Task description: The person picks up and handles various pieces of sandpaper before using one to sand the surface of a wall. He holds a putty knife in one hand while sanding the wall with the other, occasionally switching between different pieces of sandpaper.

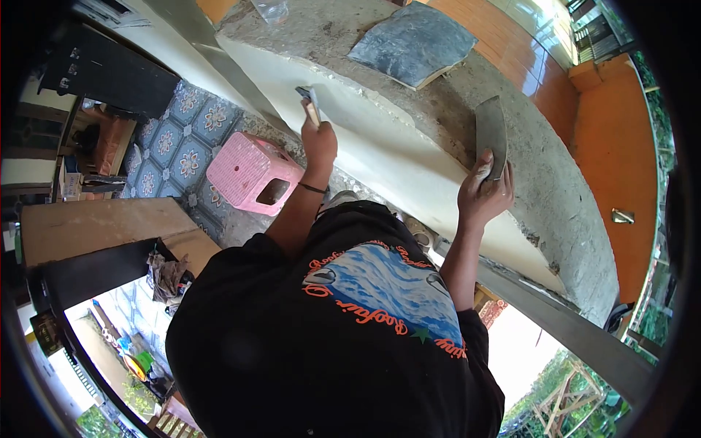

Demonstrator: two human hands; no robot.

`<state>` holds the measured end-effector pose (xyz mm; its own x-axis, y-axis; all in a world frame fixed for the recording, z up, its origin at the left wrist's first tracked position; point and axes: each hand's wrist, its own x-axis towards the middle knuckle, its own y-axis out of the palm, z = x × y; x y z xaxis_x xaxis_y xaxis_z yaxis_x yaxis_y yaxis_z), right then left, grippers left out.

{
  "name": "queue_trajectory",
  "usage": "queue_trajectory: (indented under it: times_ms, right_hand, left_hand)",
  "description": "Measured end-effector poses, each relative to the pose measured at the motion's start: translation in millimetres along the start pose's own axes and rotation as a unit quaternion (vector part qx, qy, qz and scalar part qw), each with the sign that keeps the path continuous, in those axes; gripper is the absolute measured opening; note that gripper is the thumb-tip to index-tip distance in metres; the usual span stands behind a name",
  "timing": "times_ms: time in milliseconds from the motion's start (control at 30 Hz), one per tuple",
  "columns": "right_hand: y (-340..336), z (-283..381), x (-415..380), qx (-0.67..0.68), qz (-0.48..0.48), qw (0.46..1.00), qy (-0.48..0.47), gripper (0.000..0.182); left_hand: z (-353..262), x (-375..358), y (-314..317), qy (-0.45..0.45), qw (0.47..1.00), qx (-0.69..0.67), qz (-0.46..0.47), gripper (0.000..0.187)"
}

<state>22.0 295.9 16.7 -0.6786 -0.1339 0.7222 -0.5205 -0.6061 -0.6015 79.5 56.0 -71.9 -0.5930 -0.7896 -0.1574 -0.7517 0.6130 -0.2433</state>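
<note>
My left hand (pixel 320 150), with a dark band at its wrist, is closed around the light handle of a putty knife (pixel 312 109). The knife's head points up, close over the white side face of a low wall (pixel 365 139). On the other side, my right hand (pixel 485 193) grips a flat grey rectangular plate (pixel 491 131) by its lower end, thumb on the near face. This plate stands tilted over the wall's rough cement top (pixel 540 190). Farther along that top lies a dark grey slab (pixel 414 44) with an uneven outline.
A pink plastic stool (pixel 244 171) stands on the floor left of my left forearm, beside blue patterned flooring (pixel 190 139). Clear plastic (pixel 272 10) lies at the wall's far end. Behind the wall are orange tiles (pixel 504 47) and an orange wall (pixel 613 146).
</note>
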Motion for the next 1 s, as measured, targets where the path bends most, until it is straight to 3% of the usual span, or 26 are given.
queue_trajectory:
  times_ms: [33,67,133,200,267,333,367,467,533,600,633,667,800,867,933,1000]
  right_hand:
    - [1.4,-2.5,-1.3,0.000,-0.004,1.000,-0.007,0.016]
    - [1.6,-4.0,-1.2,-0.004,-0.008,1.000,-0.004,0.016]
    - [0.9,-5.8,-3.1,-0.008,0.006,1.000,-0.006,0.016]
    - [1.2,-7.2,-3.3,-0.010,0.012,1.000,-0.004,0.017]
    - [0.8,-5.6,-3.0,-0.014,0.019,1.000,-0.004,0.016]
    - [2.5,-6.9,-3.8,-0.012,0.008,1.000,-0.015,0.016]
    - [3.4,-6.9,-4.0,-0.014,-0.005,1.000,-0.022,0.015]
    - [3.4,-5.1,-2.9,-0.023,-0.002,0.999,-0.022,0.014]
    - [2.0,-3.1,-1.2,-0.023,0.001,1.000,-0.014,0.014]
    - [0.2,-3.2,-3.3,-0.023,0.007,1.000,-0.008,0.014]
    - [1.6,-4.4,-2.8,-0.021,0.003,1.000,-0.013,0.014]
    - [3.0,-5.1,-2.2,-0.018,0.000,1.000,-0.018,0.015]
    - [4.4,-2.1,-1.5,-0.019,-0.008,1.000,-0.013,0.016]
    - [4.1,-4.3,-2.4,-0.018,-0.009,1.000,-0.014,0.016]
    - [2.9,-5.5,-1.8,-0.023,-0.009,0.999,-0.027,0.016]
    - [2.0,-4.5,-3.5,-0.028,-0.011,0.999,-0.034,0.016]
  left_hand:
    - [29.1,27.5,1.4,0.124,0.988,-0.073,-0.054,0.061]
    - [44.0,47.1,1.8,0.170,0.974,-0.129,-0.073,0.064]
    - [53.6,62.7,4.5,0.036,0.992,-0.108,-0.049,0.067]
    - [0.5,5.8,31.0,0.001,0.998,-0.055,0.007,0.069]
    - [29.3,-26.9,66.6,0.205,0.973,0.084,-0.062,0.069]
    - [20.0,-56.3,70.2,0.156,0.985,-0.052,0.050,0.068]
    - [24.3,-53.0,69.4,0.210,0.977,0.025,0.014,0.068]
    - [49.9,-11.6,58.2,0.139,0.986,0.086,-0.027,0.072]
    - [12.4,14.5,27.2,-0.036,0.999,-0.020,0.009,0.065]
    - [11.2,27.1,14.8,-0.021,0.999,0.039,-0.012,0.062]
    - [48.1,42.3,25.1,0.069,0.995,0.045,-0.055,0.061]
    - [24.9,15.6,26.7,0.062,0.998,-0.008,-0.015,0.063]
    - [19.9,-39.2,52.5,0.205,0.978,-0.006,0.035,0.070]
    - [25.8,-26.0,50.4,0.265,0.958,0.100,-0.048,0.071]
    - [15.9,6.9,28.8,0.006,1.000,0.021,-0.002,0.070]
    - [62.5,78.9,11.4,0.056,0.996,0.040,-0.051,0.070]
